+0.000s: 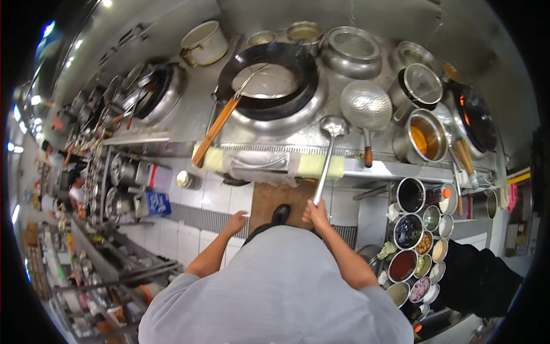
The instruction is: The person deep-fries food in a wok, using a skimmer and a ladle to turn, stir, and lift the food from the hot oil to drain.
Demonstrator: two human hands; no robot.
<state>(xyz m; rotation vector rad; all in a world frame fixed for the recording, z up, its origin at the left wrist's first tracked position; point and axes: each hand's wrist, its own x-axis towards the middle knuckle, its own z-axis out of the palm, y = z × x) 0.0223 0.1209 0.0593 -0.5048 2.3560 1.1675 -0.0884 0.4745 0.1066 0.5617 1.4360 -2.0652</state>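
My right hand (315,213) is closed round the end of a long metal ladle (326,163), whose bowl rests on the stove's front edge. My left hand (235,222) hangs free over the floor, fingers loosely apart, holding nothing. In front of me a black wok (229,74) sits on a burner ring, with a round, pale grey surface inside it. Across its left rim lies a long wooden handle (216,131) with thin metal rods reaching over the pale surface. Right of the ladle, a perforated skimmer (366,106) with a wooden-tipped handle lies on the steel top.
Several bowls of sauces and ingredients stand to the right, among them a dark red sauce (403,265). A pot of orange liquid (425,139) and a mesh strainer (423,83) are at the back right. Yellow cloths (321,165) line the front rail. A pot (204,43) stands back left.
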